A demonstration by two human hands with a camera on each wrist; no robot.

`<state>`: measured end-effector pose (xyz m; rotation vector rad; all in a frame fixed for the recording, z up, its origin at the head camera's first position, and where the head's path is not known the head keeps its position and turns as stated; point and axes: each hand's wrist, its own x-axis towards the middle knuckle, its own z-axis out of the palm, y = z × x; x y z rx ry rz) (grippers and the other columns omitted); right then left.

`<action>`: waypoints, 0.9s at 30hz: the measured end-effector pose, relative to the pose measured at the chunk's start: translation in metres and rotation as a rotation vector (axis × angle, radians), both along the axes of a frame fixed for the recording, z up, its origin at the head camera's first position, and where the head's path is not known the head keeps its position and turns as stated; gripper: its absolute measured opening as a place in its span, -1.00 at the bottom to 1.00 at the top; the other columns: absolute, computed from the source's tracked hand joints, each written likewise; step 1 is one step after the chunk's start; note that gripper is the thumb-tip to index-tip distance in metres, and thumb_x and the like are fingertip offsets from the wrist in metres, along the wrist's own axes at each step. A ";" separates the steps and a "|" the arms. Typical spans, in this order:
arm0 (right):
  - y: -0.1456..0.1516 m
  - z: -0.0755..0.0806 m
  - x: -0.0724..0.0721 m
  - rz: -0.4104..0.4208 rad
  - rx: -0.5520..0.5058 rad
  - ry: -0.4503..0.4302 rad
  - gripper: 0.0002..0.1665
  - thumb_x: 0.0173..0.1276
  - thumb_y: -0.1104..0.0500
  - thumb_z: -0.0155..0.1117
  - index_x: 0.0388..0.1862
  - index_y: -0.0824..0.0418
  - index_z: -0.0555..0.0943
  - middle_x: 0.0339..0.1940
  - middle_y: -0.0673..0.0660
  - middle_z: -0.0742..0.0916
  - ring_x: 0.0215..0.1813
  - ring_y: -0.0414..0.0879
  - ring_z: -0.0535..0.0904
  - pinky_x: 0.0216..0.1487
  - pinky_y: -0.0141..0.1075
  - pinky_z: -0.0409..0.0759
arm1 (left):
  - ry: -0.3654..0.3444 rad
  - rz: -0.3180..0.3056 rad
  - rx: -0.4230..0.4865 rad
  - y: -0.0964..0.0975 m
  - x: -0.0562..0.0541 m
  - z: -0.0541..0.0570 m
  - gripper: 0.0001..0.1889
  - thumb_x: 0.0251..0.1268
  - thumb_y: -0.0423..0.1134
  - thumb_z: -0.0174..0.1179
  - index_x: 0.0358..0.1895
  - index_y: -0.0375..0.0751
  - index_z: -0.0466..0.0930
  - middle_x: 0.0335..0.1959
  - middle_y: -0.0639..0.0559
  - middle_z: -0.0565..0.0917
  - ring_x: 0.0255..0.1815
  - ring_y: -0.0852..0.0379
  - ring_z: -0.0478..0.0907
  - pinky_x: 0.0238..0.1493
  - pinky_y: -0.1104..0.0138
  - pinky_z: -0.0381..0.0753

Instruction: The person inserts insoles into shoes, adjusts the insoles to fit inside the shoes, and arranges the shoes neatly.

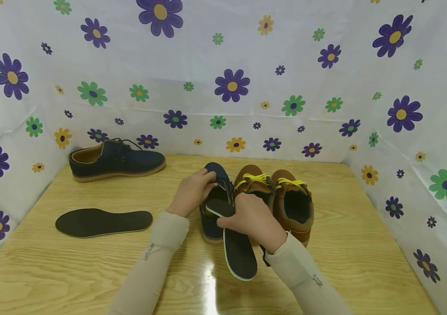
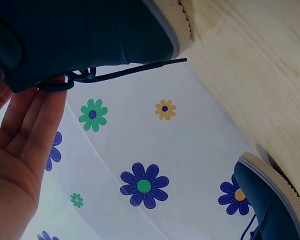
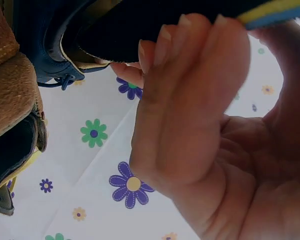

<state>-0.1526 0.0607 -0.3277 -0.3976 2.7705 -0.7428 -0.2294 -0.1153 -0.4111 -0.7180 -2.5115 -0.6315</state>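
My left hand (image 1: pixel 193 192) grips a navy shoe (image 1: pixel 211 231) by its tongue and laces. In the left wrist view, its fingers (image 2: pixel 32 120) lie against the dark laces. My right hand (image 1: pixel 256 218) pinches a black insole (image 1: pixel 242 258) between thumb and fingers. The insole slants into the shoe's opening, front end inside and heel end sticking out toward me. From the right wrist view, the fingers (image 3: pixel 190 100) curl under the insole (image 3: pixel 130 32), which has a yellow and blue edge. How far its tip reaches inside the shoe is hidden.
Two brown shoes (image 1: pixel 304 225) with yellow laces stand just right of the navy shoe. At the back left sits another navy shoe (image 1: pixel 137 162). A second black insole (image 1: pixel 103 223) lies flat on the wooden table (image 1: pixel 70 271). Flowered white cloth (image 1: pixel 192 52) encloses the back and sides.
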 end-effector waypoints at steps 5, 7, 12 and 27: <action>-0.009 0.000 -0.011 0.012 0.035 0.007 -0.48 0.10 -0.04 0.45 -0.77 0.14 0.36 -0.80 -0.03 0.30 -0.73 -0.15 0.26 -0.66 -0.35 0.21 | -0.015 0.005 0.004 0.000 0.000 0.000 -0.82 0.28 -0.32 0.25 -0.42 -0.14 0.43 -0.53 0.04 0.35 -0.56 0.12 0.30 -0.51 0.29 0.33; -0.012 0.000 -0.015 0.020 0.051 0.011 -0.49 0.11 -0.04 0.44 -0.75 0.14 0.37 -0.79 -0.03 0.31 -0.72 -0.15 0.27 -0.65 -0.36 0.21 | -0.022 0.009 0.002 0.000 0.000 0.000 -0.83 0.29 -0.32 0.24 -0.41 -0.14 0.43 -0.52 0.04 0.35 -0.56 0.12 0.30 -0.50 0.28 0.33; -0.020 -0.001 -0.023 0.022 0.090 0.003 -0.57 0.14 -0.03 0.43 -0.64 0.19 0.47 -0.74 0.00 0.40 -0.68 -0.13 0.33 -0.63 -0.34 0.25 | -0.037 0.018 -0.004 0.000 -0.001 0.000 -0.84 0.31 -0.31 0.23 -0.40 -0.14 0.45 -0.51 0.04 0.37 -0.55 0.12 0.32 -0.49 0.28 0.35; -0.036 -0.010 -0.046 0.047 0.172 -0.015 -0.66 0.19 0.02 0.41 -0.53 0.24 0.56 -0.70 0.03 0.45 -0.61 -0.10 0.40 -0.59 -0.34 0.31 | -0.052 0.020 -0.014 0.000 -0.002 0.002 -0.87 0.27 -0.33 0.26 -0.39 -0.15 0.49 -0.49 0.03 0.42 -0.53 0.12 0.36 -0.47 0.27 0.42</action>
